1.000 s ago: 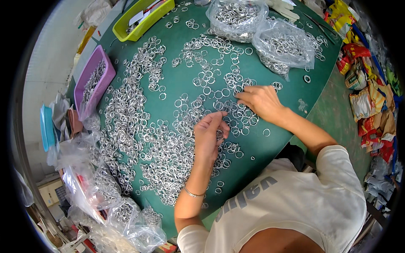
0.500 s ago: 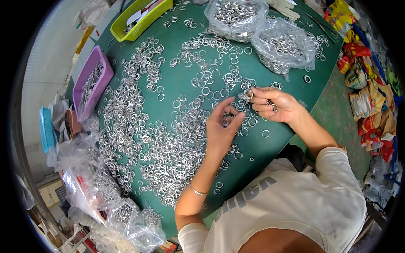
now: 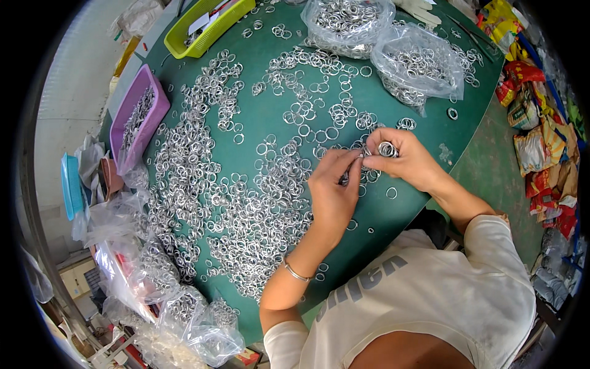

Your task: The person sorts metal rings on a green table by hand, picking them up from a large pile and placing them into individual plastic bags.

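Many small silver metal rings (image 3: 246, 209) lie scattered over a green table (image 3: 270, 117). My right hand (image 3: 405, 161) is raised a little above the table and grips a small stack of rings (image 3: 387, 149) between thumb and fingers. My left hand (image 3: 332, 190) meets it from the left, its fingertips pinching a ring at the stack's edge. A bracelet sits on my left wrist.
Two clear plastic bags of rings (image 3: 418, 61) lie at the far edge. A purple tray (image 3: 138, 117) and a yellow-green tray (image 3: 209, 27) stand at the left and back. More bags of rings (image 3: 178, 307) pile at the near left. Packets (image 3: 541, 147) lie on the floor at right.
Both hands have lifted from the scattered rings and come together. The right hand now holds a stack of rings, and the left hand has moved right to meet it.
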Motion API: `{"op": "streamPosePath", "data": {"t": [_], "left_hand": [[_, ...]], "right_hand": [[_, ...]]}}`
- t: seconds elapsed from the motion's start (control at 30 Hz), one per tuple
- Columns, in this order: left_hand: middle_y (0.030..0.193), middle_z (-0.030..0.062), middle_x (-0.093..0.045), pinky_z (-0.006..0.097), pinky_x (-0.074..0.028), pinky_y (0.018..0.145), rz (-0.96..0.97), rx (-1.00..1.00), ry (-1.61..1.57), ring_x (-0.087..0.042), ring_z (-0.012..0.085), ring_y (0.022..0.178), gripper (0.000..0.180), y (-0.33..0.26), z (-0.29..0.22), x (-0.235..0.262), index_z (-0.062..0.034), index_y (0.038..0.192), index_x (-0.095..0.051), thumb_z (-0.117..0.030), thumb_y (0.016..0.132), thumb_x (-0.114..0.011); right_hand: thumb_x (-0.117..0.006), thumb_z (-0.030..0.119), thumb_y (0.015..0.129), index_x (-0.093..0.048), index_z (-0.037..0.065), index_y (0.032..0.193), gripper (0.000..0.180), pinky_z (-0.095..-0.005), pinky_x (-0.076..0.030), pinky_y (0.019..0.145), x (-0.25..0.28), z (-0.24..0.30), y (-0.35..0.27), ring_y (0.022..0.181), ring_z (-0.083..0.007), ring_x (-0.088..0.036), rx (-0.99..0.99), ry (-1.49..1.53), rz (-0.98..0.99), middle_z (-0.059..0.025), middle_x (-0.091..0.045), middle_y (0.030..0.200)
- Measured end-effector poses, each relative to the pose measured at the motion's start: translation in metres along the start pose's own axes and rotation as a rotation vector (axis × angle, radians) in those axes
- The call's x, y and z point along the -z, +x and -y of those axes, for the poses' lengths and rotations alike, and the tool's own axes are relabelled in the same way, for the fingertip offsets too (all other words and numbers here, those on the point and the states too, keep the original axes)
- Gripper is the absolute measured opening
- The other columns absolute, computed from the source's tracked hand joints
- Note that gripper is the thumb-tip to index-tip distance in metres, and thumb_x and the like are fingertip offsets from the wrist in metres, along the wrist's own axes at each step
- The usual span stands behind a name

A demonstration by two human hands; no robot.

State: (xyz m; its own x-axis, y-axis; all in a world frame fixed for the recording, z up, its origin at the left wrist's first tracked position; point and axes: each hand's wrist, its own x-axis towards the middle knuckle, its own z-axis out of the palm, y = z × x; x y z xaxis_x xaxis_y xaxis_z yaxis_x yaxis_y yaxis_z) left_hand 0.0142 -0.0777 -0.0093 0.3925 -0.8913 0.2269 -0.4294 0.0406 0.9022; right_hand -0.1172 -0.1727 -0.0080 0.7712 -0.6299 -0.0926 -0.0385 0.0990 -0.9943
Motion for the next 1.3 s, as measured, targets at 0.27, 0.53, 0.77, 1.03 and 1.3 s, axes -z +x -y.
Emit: {"op": "streamPosePath", "data": {"t": [0.27, 0.53, 0.77, 1.03, 1.3], "left_hand": [[0.083, 0.0125, -0.060, 0.028, -0.047, 0.056, 0.039, -0.048, -0.045, -0.059, 0.0223, 0.067, 0.012, -0.004, -0.002, 0.004, 0.0037, 0.088, -0.061, 0.002, 0.076, -0.061], [0.073, 0.0055, -0.051, 0.023, -0.039, 0.053, 0.253, 0.063, -0.294, -0.047, 0.0114, 0.059, 0.015, -0.008, 0.001, 0.010, 0.0050, 0.093, -0.058, -0.005, 0.086, -0.050], [0.069, 0.0048, -0.049, 0.023, -0.036, 0.050, 0.197, 0.086, -0.296, -0.046, 0.0104, 0.058, 0.014, -0.015, 0.000, 0.006, 0.0047, 0.085, -0.056, -0.006, 0.088, -0.048], [0.066, 0.0074, -0.048, 0.024, -0.035, 0.050, 0.219, -0.055, -0.138, -0.045, 0.0136, 0.054, 0.012, -0.016, -0.014, 0.014, 0.0036, 0.080, -0.054, -0.004, 0.086, -0.048], [0.064, 0.0085, -0.045, 0.027, -0.034, 0.048, 0.340, 0.086, -0.326, -0.043, 0.0159, 0.053, 0.012, -0.013, -0.022, 0.024, 0.0027, 0.079, -0.055, -0.003, 0.086, -0.047]], "right_hand": [[-0.056, 0.007, 0.082, -0.054, -0.002, 0.087, 0.010, -0.0311, -0.043, 0.055, -0.007, 0.014, -0.006, 0.063, -0.0264, -0.056, 0.271, -0.522, -0.112, -0.0155, -0.058, 0.077], [-0.055, 0.005, 0.081, -0.055, -0.002, 0.091, 0.012, -0.0328, -0.044, 0.055, -0.003, 0.018, -0.009, 0.062, -0.0275, -0.057, 0.369, -0.475, -0.040, -0.0138, -0.057, 0.074], [-0.058, 0.010, 0.080, -0.052, 0.000, 0.086, 0.013, -0.0354, -0.042, 0.051, -0.004, 0.016, -0.012, 0.059, -0.0315, -0.056, 0.392, -0.577, 0.044, -0.0132, -0.057, 0.070], [-0.056, 0.015, 0.082, -0.051, 0.002, 0.080, 0.015, -0.0377, -0.039, 0.049, -0.005, 0.029, -0.017, 0.057, -0.0328, -0.053, 0.350, -0.720, 0.099, -0.0128, -0.055, 0.069], [-0.049, 0.016, 0.087, -0.049, 0.000, 0.080, 0.017, -0.0314, -0.041, 0.055, -0.007, 0.029, -0.018, 0.061, -0.0246, -0.054, 0.229, -0.267, 0.171, -0.0110, -0.052, 0.067]]}}
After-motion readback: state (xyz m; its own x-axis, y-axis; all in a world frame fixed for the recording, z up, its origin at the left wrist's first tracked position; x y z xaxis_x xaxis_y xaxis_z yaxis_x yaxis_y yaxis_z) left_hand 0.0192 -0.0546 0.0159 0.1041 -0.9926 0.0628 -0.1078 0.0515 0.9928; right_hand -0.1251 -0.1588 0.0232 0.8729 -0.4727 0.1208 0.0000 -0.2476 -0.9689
